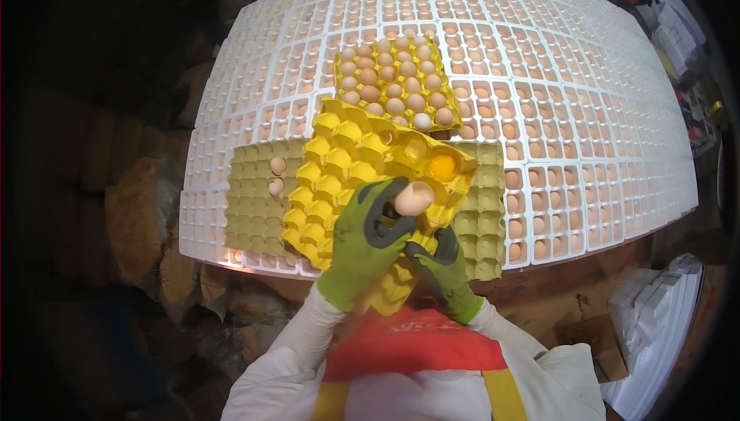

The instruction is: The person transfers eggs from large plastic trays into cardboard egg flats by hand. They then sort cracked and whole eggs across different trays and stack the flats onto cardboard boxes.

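My left hand (365, 242), in a green and grey work glove, pinches a pale brown eggshell (414, 199) whose hollow side faces up. Below it is a yellow egg tray (338, 161), tilted and without whole eggs. A raw egg yolk (444, 165) lies in one of its cells near the right corner. What looks like a shell piece (415, 149) sits in the neighbouring cell. The near right edge of that tray is gripped by my right hand (445, 273), gloved alike. Just beyond, another yellow tray (455, 114) bears many brown eggs and a whiter one.
White egg trays (514, 161) filled with eggs spread across the wide table. Under the yellow tray, olive-green trays (251, 207) show on both sides, with two eggs (277, 176) on the left. White stacked trays (653, 328) and a cardboard box (592, 346) stand at the lower right.
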